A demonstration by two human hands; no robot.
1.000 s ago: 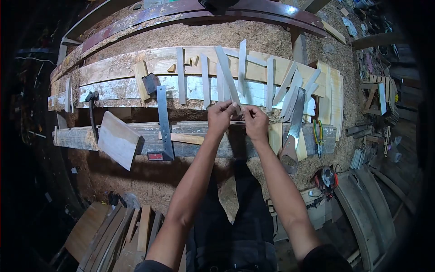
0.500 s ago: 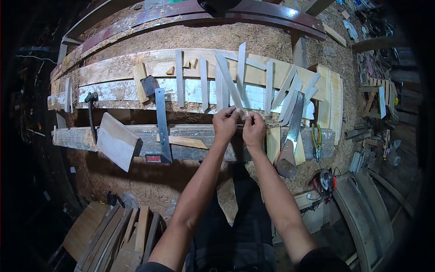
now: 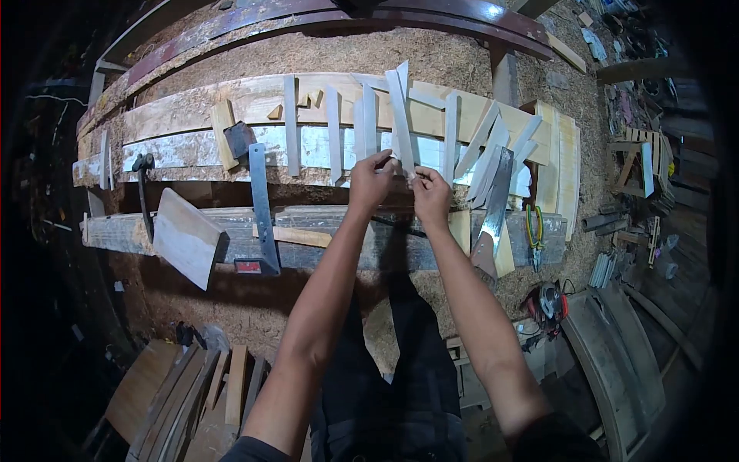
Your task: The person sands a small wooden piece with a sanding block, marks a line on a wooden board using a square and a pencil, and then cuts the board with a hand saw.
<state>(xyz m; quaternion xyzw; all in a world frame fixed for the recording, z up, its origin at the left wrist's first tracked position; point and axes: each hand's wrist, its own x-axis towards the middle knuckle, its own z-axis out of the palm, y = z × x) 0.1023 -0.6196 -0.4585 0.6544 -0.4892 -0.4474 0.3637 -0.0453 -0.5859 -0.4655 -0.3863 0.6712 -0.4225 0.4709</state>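
Observation:
A slim, pale wooden strip [image 3: 399, 115] points away from me, its near end between my two hands. My left hand [image 3: 370, 185] pinches along the strip's left side with thumb and forefinger. At the near end on the right, my right hand [image 3: 433, 195] has its fingertips closed on the strip; the exact contact is partly hidden. Similar strips lie across the boards on both sides, among them one [image 3: 333, 135] left of my hands and one [image 3: 450, 135] to the right. A handsaw [image 3: 495, 208] rests close to my right hand.
A try square [image 3: 263, 204], a hammer [image 3: 145, 192], a broad wooden block [image 3: 188, 239] and pliers [image 3: 535, 235] lie on the bench planks [image 3: 323, 258]. A red power tool [image 3: 550, 302] sits at lower right. Stacked boards [image 3: 173, 400] stand at lower left, with sawdust around.
The held strip has swung more upright, its far end shifting right. My left hand has moved slightly up and left, and my hands are further apart. The whole view has shifted a little.

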